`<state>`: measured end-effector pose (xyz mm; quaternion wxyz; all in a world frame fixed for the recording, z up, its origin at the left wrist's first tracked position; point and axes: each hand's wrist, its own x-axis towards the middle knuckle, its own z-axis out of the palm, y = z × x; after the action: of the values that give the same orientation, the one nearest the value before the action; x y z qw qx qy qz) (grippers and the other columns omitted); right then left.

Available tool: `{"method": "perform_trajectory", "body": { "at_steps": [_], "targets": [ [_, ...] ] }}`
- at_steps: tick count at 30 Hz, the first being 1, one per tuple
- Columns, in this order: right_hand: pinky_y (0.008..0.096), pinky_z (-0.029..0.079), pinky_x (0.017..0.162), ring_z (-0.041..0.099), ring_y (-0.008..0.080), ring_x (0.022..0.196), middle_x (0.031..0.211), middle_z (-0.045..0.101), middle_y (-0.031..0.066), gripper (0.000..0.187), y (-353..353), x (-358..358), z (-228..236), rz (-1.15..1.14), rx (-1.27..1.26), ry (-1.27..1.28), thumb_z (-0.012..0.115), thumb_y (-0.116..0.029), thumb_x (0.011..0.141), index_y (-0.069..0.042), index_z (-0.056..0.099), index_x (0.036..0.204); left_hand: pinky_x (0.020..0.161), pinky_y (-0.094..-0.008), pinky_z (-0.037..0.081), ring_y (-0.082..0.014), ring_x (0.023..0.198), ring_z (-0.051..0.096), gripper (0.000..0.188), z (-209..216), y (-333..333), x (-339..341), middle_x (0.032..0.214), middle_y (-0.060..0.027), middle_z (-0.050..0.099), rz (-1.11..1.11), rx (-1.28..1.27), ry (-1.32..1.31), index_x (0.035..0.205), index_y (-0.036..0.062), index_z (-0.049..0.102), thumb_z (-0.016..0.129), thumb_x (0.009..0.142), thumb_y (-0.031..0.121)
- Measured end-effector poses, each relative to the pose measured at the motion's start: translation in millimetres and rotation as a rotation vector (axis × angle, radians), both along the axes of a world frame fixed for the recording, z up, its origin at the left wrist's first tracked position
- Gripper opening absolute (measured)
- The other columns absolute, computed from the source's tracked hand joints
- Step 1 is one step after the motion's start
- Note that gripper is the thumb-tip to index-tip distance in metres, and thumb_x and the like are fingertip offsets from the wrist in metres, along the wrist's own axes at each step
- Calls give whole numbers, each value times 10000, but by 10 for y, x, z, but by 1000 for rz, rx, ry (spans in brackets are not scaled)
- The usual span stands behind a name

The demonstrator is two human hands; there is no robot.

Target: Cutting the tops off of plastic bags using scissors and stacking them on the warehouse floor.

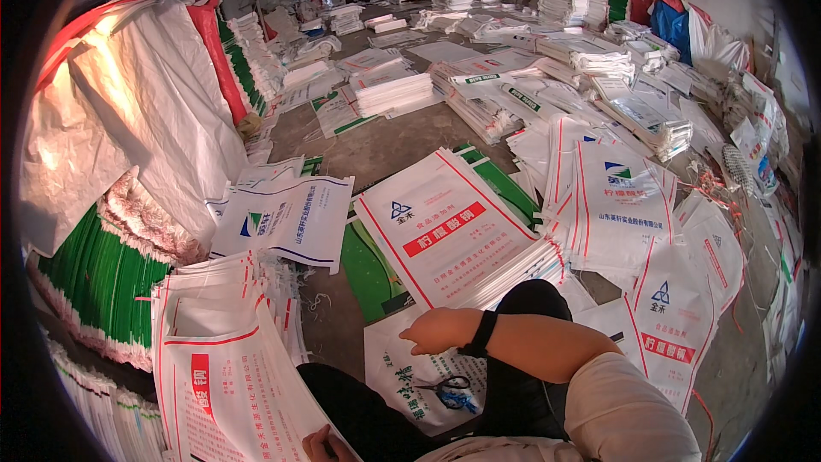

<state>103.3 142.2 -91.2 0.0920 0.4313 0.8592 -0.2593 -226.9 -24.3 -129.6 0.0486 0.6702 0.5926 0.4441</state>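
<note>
At the lower edge my left hand grips the side of a white woven sack with red stripes and red print; part of the hand is cut off. The sack leans over a pile of similar sacks at my left. My right hand, with a black band at the wrist, hovers between my knees with loosely bent fingers and nothing visible in them. Just beyond it lies a stack of white sacks with red borders. Below it, dark-handled scissors with something blue rest on a green-printed white sack.
Green-edged bundled sacks stand at the left beside a large white sheet. A blue-bordered sack lies beyond. Loose red-striped sacks spread on the right. More stacks cover the concrete floor farther back.
</note>
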Motion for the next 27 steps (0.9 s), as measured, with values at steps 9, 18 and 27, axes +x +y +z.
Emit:
{"method": "perform_trajectory", "body": {
  "at_steps": [9,18,27],
  "targets": [
    [464,514,880,644,374,1038,1115,675,204,527,-3,-4,37,-1,-7,-8,579,-364,947,-73,507,1381,708,-363,455,-273,820,553,184,-15,-6,1,918,-146,597,2,0,-19,1046,-25,670,567,894,-21],
    [464,511,887,643,374,1043,1121,674,203,532,2,-7,-8,5,1,-7,578,-365,949,-73,503,1386,705,-372,456,-282,812,554,178,-14,-2,4,905,-152,599,13,-10,-21,1032,-27,674,566,890,-24],
    [469,511,883,641,376,1043,1114,675,204,538,9,-3,-16,7,2,-3,576,-371,947,-79,499,1392,710,-384,458,-293,813,552,180,12,3,14,892,-155,599,0,15,-10,1032,-28,671,565,886,-25]
  ]
}}
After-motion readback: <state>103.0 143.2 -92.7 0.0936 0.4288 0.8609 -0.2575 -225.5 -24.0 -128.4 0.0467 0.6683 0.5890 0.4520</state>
